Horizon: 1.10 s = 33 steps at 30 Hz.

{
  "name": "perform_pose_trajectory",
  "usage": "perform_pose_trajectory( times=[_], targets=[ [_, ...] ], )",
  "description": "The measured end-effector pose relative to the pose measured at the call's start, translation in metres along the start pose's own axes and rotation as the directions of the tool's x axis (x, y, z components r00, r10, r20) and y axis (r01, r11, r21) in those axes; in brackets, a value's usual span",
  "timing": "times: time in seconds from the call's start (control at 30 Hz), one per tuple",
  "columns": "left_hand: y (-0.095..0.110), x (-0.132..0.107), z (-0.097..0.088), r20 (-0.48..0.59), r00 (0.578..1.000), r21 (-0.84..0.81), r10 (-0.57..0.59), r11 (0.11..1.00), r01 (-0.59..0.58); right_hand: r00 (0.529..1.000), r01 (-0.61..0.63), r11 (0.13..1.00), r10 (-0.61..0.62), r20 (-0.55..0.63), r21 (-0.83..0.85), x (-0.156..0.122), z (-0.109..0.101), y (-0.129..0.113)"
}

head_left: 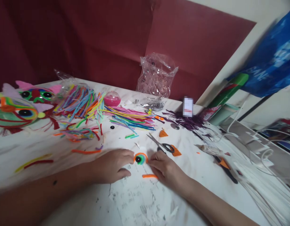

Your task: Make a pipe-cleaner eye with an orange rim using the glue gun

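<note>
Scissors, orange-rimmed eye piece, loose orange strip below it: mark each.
Scissors (160, 145), head view: near the pivot.
Orange-rimmed eye piece (141, 159), head view: on green-blue rings.
Loose orange strip (149, 176), head view: its middle.

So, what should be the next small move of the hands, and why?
Probably press the curved fuzzy orange strip against the round green-and-blue eye with a black centre: the left hand and right hand are at its two sides, and the strip arches over its top.

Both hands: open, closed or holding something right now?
Left hand: open, thumb apart, fingertips at the left edge of the toy eye.
Right hand: fingertips at its right edge; grip cannot be told.
</note>
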<state>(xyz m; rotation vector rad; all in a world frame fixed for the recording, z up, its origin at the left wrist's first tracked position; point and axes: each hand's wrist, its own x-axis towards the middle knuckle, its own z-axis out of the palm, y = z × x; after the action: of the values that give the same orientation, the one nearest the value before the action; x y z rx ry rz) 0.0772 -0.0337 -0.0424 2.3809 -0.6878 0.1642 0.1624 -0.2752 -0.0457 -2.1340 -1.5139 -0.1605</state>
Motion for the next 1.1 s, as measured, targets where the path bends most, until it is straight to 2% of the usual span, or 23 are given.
perform_pose_trajectory(
  times=[0.27,0.4,0.67,0.87,1.1],
  targets=[
    [0.0019,0.0013,-0.0026,0.053,0.997,0.155,0.059,0.986,-0.066,0.990,0.036,0.997,-0.026,-0.138,0.075,-0.0009,0.0020,0.0056],
    [0.0007,0.0002,-0.0020,0.051,0.994,0.188,0.098,0.976,-0.106,0.991,0.091,0.993,-0.083,-0.102,0.070,-0.0006,0.0032,0.0075],
    [-0.0021,-0.0006,-0.0007,0.055,0.993,0.184,0.102,0.977,-0.111,0.994,0.108,0.993,-0.109,-0.018,-0.045,-0.0012,0.0040,0.0048],
    [-0.0023,-0.0008,-0.0006,0.047,0.993,0.185,0.108,0.976,-0.115,0.989,0.136,0.990,-0.137,-0.050,-0.023,0.0007,0.0008,0.0046],
    [-0.0003,-0.0001,-0.0016,0.064,0.994,0.191,0.089,0.977,-0.099,0.971,0.236,0.958,-0.238,0.011,-0.165,-0.0022,0.0046,0.0045]
  ],
)
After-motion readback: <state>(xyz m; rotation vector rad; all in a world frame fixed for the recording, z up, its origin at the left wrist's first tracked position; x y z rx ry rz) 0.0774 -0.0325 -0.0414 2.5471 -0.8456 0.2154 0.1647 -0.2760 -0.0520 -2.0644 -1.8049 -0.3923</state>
